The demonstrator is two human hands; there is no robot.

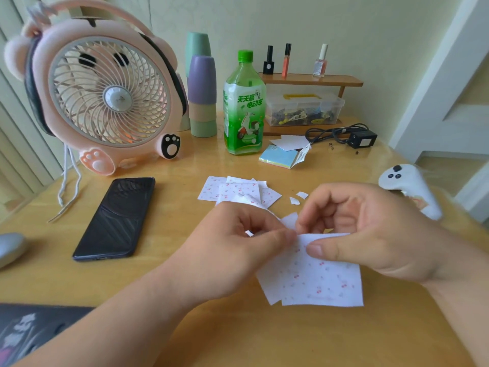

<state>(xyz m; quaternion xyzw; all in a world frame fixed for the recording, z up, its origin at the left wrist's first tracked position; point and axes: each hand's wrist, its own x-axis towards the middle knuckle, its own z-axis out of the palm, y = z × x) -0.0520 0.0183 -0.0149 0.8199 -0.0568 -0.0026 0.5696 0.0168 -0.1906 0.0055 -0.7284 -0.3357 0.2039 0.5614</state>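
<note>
My left hand (238, 234) and right hand (370, 229) meet over the middle of the glossy wooden tabletop (238, 340). Both pinch the top edge of a thin white paper square (322, 282) printed with tiny red cherries. My curled fingers hide its upper left corner. A second sheet (267, 284) peeks out behind its left side. Toward the back edge lies a pile (230, 190) of matching squares, too overlapped to count, with two small white scraps (294, 200) just beside it.
</note>
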